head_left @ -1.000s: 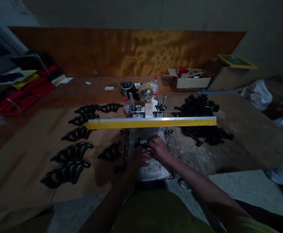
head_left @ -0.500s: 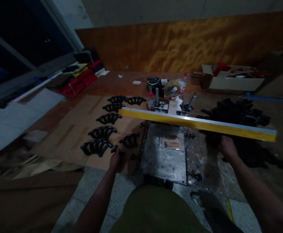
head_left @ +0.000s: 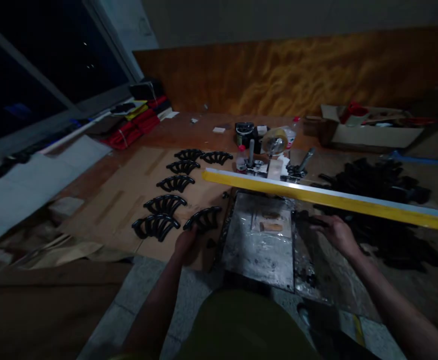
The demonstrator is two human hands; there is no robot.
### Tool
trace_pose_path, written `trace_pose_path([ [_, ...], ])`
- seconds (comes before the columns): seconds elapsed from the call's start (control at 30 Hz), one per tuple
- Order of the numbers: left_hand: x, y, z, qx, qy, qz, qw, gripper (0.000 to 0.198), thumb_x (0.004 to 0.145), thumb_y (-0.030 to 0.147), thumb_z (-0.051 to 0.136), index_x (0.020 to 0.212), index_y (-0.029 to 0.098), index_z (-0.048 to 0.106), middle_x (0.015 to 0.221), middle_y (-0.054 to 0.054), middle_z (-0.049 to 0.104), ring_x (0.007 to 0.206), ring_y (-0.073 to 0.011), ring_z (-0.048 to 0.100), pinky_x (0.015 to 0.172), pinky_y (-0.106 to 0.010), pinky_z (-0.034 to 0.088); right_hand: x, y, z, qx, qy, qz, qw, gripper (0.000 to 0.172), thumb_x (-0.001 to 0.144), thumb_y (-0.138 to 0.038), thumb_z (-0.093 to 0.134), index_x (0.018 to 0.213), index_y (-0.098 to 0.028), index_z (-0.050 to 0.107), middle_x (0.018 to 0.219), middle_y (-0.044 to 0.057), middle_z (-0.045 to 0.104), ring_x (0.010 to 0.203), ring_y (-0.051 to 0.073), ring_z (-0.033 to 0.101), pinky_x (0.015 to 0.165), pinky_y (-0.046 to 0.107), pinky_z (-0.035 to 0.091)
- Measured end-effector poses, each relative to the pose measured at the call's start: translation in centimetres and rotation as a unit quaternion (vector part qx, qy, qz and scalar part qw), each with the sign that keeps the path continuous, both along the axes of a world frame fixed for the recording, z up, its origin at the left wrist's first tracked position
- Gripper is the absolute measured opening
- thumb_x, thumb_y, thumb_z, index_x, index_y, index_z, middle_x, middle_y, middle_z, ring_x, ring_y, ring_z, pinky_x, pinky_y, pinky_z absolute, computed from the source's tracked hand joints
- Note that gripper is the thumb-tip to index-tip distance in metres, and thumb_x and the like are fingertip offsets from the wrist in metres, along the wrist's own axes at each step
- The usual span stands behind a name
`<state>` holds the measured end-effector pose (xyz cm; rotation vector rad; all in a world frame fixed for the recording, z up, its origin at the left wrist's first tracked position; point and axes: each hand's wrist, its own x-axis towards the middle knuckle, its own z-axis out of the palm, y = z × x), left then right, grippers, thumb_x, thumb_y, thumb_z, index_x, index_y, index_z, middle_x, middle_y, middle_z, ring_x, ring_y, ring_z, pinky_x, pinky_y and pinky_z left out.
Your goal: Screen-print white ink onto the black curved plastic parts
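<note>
My left hand [head_left: 185, 243] is closed at the left end of a short fanned row of black curved handle-like parts [head_left: 205, 218] on the cardboard. Its fingers are on the endmost part, though the grip is partly hidden and dim. To the right, my right hand [head_left: 338, 234] pinches another black handle-like part [head_left: 312, 219], which points left toward the grey metal plate [head_left: 237, 255]. Behind that hand lies a dark heap of similar parts [head_left: 399, 250]. More fanned rows [head_left: 165, 204] of these parts lie left of the plate.
A yellow-and-silver bar [head_left: 324, 196] runs crosswise above the plate. Beyond it stand two upright metal handles [head_left: 251, 151], a small bottle [head_left: 241, 159], a black tub [head_left: 244, 134] and a tape roll [head_left: 275, 141]. An open carton [head_left: 380, 136] sits at the back right.
My right hand has come left out of the heap with a black part. My left hand has shifted slightly right, and its small black part has joined the short row's left end.
</note>
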<state>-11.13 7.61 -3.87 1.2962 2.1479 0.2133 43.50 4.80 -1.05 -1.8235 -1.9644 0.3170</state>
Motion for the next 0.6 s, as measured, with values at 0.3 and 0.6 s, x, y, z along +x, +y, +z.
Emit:
trace_pose_path([
  [0.3, 5.9, 5.2, 7.7, 0.177, -0.084, -0.067, 0.978, 0.040, 0.092, 0.052, 0.037, 0.078, 0.021, 0.059, 0.073, -0.003, 0.064, 0.073, -0.0180, 0.061, 0.069, -0.028, 0.047, -14.2, 1.2, 1.0, -0.015, -0.090, 0.122, 0.988, 0.040, 0.093, -0.016, 0.050, 0.129, -0.019, 0.066, 0.131, 0.014, 0.063, 0.118, 0.030, 0.055, 0.099, 0.043, 0.045],
  [0.6, 13.7, 6.3, 18.1, 0.296, -0.417, -0.053, 0.857, 0.050, 0.091, 0.058, 0.044, 0.068, 0.018, 0.061, 0.042, 0.002, 0.044, 0.044, -0.0121, 0.046, 0.044, -0.022, 0.036, -17.4, 1.4, 1.8, -0.034, -0.122, 0.207, 0.970, 0.059, 0.093, -0.034, 0.059, 0.148, -0.018, 0.045, 0.153, 0.015, 0.043, 0.144, 0.031, 0.035, 0.116, 0.056, 0.026],
])
